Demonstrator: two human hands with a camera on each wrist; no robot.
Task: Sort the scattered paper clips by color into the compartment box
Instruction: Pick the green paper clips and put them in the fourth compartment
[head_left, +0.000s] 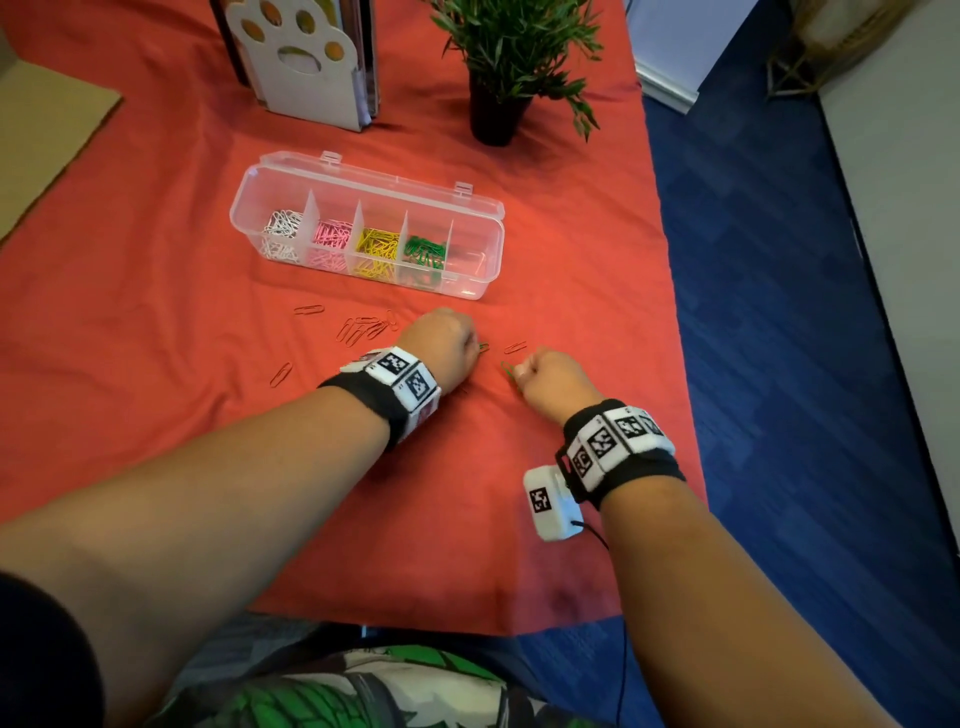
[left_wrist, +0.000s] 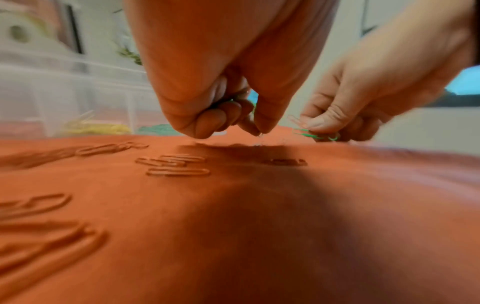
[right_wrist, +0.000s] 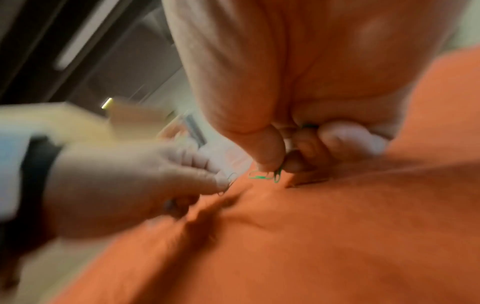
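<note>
The clear compartment box (head_left: 470, 283) lies open on the red cloth, with white, pink, yellow and green clips in separate compartments and its right end compartment empty. My left hand (head_left: 471, 344) hovers just above the cloth in front of it, fingers curled, pinching a green paper clip (head_left: 484, 347); green also shows inside the curled fingers (left_wrist: 230, 101). Close to its right, my right hand (head_left: 521, 372) pinches green clips (right_wrist: 276, 175) between thumb and forefinger, and these touch the cloth. Several red clips (head_left: 363, 328) lie scattered left of the hands.
A paw-print bookend (head_left: 306, 67) with books and a potted plant (head_left: 501, 104) stand behind the box. The cloth's right edge (head_left: 675, 332) drops to blue floor. One red clip (head_left: 515, 346) lies between the hands, another (head_left: 281, 373) to the far left.
</note>
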